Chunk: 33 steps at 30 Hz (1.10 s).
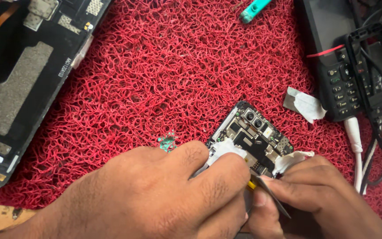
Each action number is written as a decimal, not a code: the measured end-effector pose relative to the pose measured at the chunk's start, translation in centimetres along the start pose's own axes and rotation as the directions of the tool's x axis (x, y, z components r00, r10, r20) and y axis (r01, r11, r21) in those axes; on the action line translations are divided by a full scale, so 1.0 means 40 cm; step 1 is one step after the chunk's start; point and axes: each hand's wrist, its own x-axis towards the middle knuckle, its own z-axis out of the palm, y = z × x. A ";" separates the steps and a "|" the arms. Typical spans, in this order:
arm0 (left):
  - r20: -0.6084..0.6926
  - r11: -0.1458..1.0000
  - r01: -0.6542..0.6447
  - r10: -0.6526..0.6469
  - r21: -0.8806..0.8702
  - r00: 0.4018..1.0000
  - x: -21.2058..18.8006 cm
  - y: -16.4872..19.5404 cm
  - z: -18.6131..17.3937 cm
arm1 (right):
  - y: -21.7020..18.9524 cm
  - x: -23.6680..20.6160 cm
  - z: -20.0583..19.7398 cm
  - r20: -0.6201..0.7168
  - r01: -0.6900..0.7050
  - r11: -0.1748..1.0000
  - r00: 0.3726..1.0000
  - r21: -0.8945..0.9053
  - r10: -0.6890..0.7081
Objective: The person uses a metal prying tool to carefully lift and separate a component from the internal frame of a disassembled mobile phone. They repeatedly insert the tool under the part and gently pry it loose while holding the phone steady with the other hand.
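Observation:
An opened phone with its back off lies on a red looped mat, showing two camera lenses and a circuit board. My left hand covers its lower part, fingers pressing on white tape or paper stuck to the board. My right hand pinches a thin flat grey tool, its tip at the lower edge of the board beside a small yellow part. More white tape sits under my right fingers.
A large opened device frame lies at the upper left. A black keypad phone with a red wire and a black plastic frame sit at the right, with white cables. A teal tool lies at the top; crumpled white tape beside the keypad phone.

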 end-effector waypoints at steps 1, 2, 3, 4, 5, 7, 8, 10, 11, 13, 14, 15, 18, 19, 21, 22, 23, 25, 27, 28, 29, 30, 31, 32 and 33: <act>0.004 1.000 -0.006 0.006 0.012 1.000 0.001 0.001 0.002 | -0.008 0.008 -0.009 0.035 -0.005 1.000 0.999 -0.010 0.005; 0.003 1.000 0.000 0.000 -0.001 1.000 0.001 0.001 0.002 | -0.017 0.019 -0.010 0.071 -0.009 1.000 0.997 -0.021 0.011; 0.002 1.000 0.006 -0.006 -0.013 1.000 0.000 0.001 0.002 | -0.024 0.029 -0.009 0.048 -0.006 1.000 0.999 -0.020 0.007; 0.002 1.000 0.012 -0.012 -0.025 1.000 -0.001 0.001 0.001 | -0.033 0.037 -0.002 0.025 -0.004 1.000 1.000 -0.020 0.005; -0.002 0.999 0.010 -0.010 -0.031 1.000 0.000 0.001 0.001 | -0.038 0.044 0.004 0.003 -0.002 1.000 1.000 -0.018 0.002; -0.009 0.999 0.005 -0.005 -0.040 1.000 0.001 0.000 0.001 | -0.048 0.049 0.027 -0.100 -0.042 0.998 0.994 -0.055 0.037; -0.008 0.999 0.004 -0.005 -0.040 1.000 0.000 0.000 -0.001 | -0.048 0.050 0.033 -0.151 -0.064 0.995 0.987 -0.071 0.053; -0.007 0.999 0.003 -0.003 -0.040 1.000 0.003 -0.001 0.001 | -0.043 0.050 0.036 -0.144 -0.002 0.999 0.990 -0.052 -0.006; -0.010 0.999 0.001 -0.001 -0.032 1.000 0.003 -0.001 0.001 | -0.037 0.051 0.034 -0.141 0.030 0.999 0.989 -0.042 -0.035; -0.014 1.000 0.000 0.000 -0.017 1.000 0.004 -0.001 0.001 | -0.044 0.046 0.033 -0.197 -0.032 0.999 0.980 -0.013 0.029; -0.016 1.000 0.002 -0.003 -0.022 1.000 0.004 -0.001 0.002 | -0.047 0.047 0.033 -0.225 -0.061 0.998 0.973 0.002 0.060; -0.018 1.000 0.005 -0.005 -0.028 1.000 0.004 0.000 0.001 | -0.049 0.048 0.033 -0.208 -0.051 0.999 0.977 0.013 0.053; -0.017 1.000 0.004 -0.005 -0.031 1.000 0.004 0.000 0.001 | -0.062 0.055 0.035 -0.198 -0.042 0.999 0.979 0.025 0.047; -0.018 1.000 0.001 -0.001 -0.029 1.000 0.004 -0.001 0.001 | -0.066 0.058 0.042 -0.222 -0.051 0.999 0.974 0.011 0.052; -0.006 1.000 -0.003 0.003 -0.026 1.000 0.004 0.000 0.000 | -0.069 0.062 0.049 -0.250 -0.054 0.998 0.967 -0.010 0.050; 0.000 1.000 -0.006 0.006 -0.024 1.000 0.004 0.000 0.001 | -0.068 0.066 0.053 -0.254 -0.048 0.999 0.966 -0.018 0.041; -0.002 1.000 -0.007 0.007 -0.020 1.000 0.004 0.000 0.000 | -0.066 0.069 0.054 -0.259 -0.041 0.999 0.965 -0.026 0.033; -0.003 1.000 -0.006 0.006 -0.014 1.000 0.004 0.000 0.000 | -0.064 0.072 0.047 -0.226 -0.037 0.999 0.974 -0.031 0.029; -0.002 1.000 -0.007 0.007 -0.006 1.000 0.004 -0.001 -0.001 | -0.062 0.076 0.037 -0.191 -0.021 0.999 0.981 -0.024 0.016; -0.002 1.000 -0.008 0.008 -0.001 1.000 0.004 -0.001 -0.002 | -0.060 0.078 0.033 -0.172 -0.006 1.000 0.985 -0.015 0.004; -0.001 1.000 -0.006 0.006 -0.008 1.000 0.005 -0.001 -0.001 | -0.060 0.080 0.030 -0.154 0.008 1.000 0.988 -0.005 -0.008; -0.001 1.000 -0.004 0.004 -0.016 1.000 0.005 -0.001 0.000 | -0.066 0.079 0.031 -0.167 -0.019 1.000 0.986 -0.007 0.017; -0.002 1.000 -0.002 0.002 -0.023 1.000 0.005 -0.001 0.000 | -0.071 0.078 0.035 -0.181 -0.044 0.999 0.983 -0.010 0.042; -0.003 1.000 -0.004 0.004 -0.027 1.000 0.004 -0.002 -0.001 | -0.077 0.078 0.039 -0.196 -0.070 0.997 0.978 -0.012 0.066; -0.004 1.000 -0.004 0.004 -0.031 1.000 0.004 -0.002 0.000 | -0.080 0.078 0.042 -0.207 -0.070 0.997 0.976 -0.019 0.064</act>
